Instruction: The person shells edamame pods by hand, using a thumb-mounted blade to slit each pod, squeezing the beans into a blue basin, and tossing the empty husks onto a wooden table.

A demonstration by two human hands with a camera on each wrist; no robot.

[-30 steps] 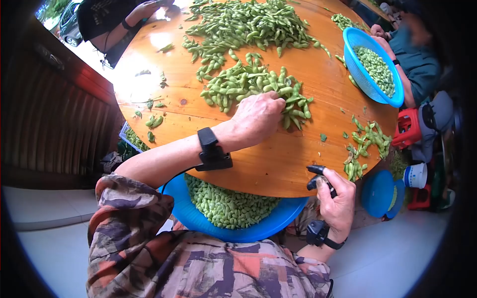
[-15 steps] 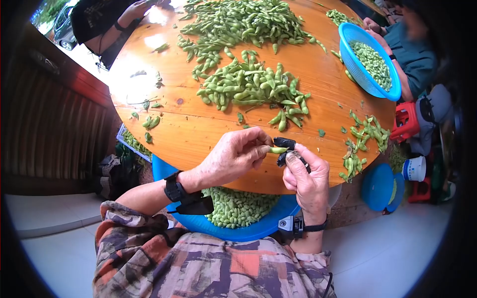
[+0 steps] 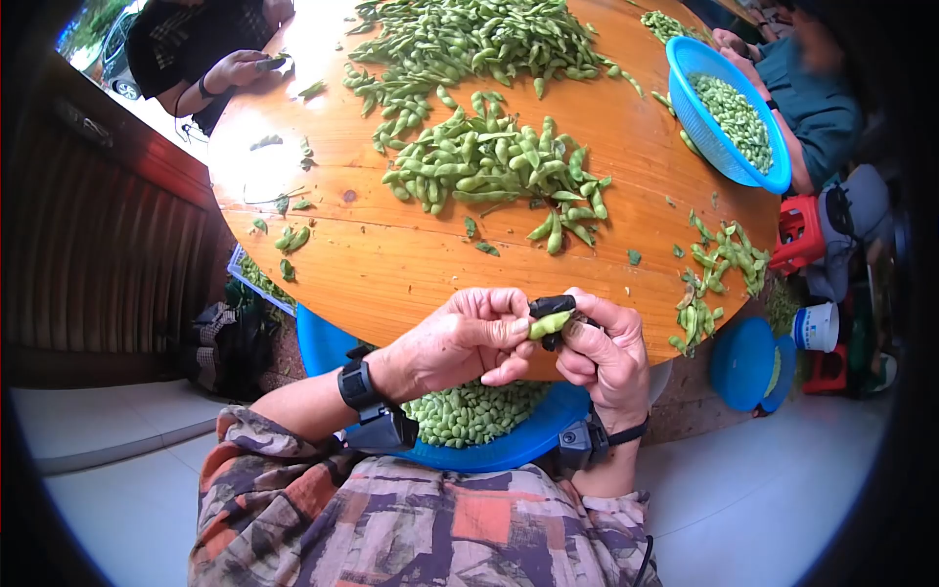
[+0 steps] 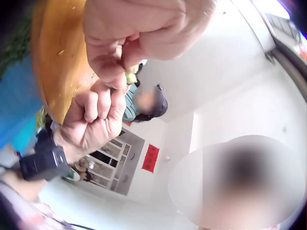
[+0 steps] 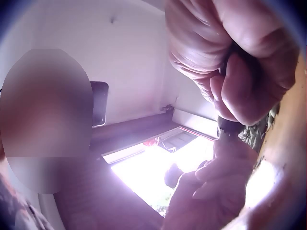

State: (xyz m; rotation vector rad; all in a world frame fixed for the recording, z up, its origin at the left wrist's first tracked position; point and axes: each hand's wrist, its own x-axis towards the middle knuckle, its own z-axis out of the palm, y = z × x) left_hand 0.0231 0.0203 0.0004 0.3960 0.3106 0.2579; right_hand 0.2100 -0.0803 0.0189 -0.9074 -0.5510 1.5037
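In the head view a green edamame pod (image 3: 550,325) is held between the two hands, close over the table's near edge. My left hand (image 3: 465,333) pinches its left end with thumb and fingers. At the other end, my right hand (image 3: 608,352) grips the pod between its thumb and fingers wearing black coverings (image 3: 554,305). In the left wrist view only a bit of the pod (image 4: 130,77) shows between the fingers. Below the hands, a blue basin (image 3: 514,453) holds many shelled beans (image 3: 465,416).
Edamame pods (image 3: 489,157) lie heaped on the round wooden table (image 3: 381,264), with a bigger heap (image 3: 479,39) behind. Flattened pods (image 3: 724,264) lie at the right edge. A blue basket (image 3: 690,112) of beans stands back right. Other people sit at both far sides.
My left hand has come back from the pod pile to my right hand, bringing a pod. Both hands have since drawn slightly nearer my body, and the pod now shows more fully between them.
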